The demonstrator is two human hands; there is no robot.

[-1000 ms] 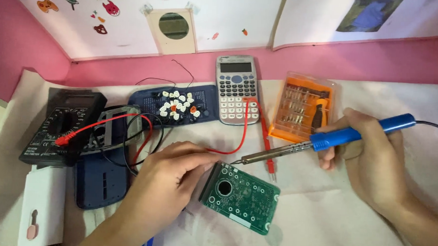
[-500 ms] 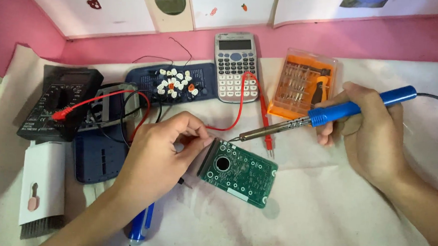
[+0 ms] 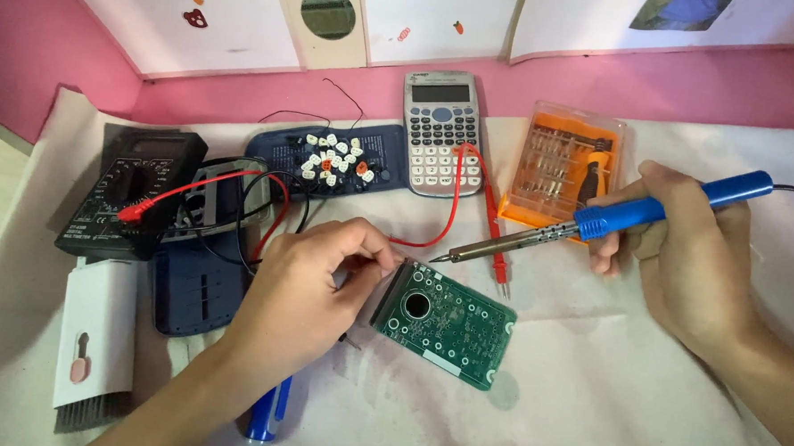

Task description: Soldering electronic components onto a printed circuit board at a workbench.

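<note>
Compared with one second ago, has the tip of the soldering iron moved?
Yes, slightly. Against the orange screwdriver case, the soldering iron tip has shifted left, and now hovers by the green circuit board at its far corner.

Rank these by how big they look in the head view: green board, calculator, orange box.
1. Green board, though it lies nearest the camera.
2. Orange box and calculator look alike; unsure.

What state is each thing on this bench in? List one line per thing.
Soldering iron: held in the right hand, tip above the board.
Circuit board: flat, left hand at its edge.
Screwdriver case: lid shut.
Multimeter: red probe lead attached.
Calculator: screen blank.
</note>
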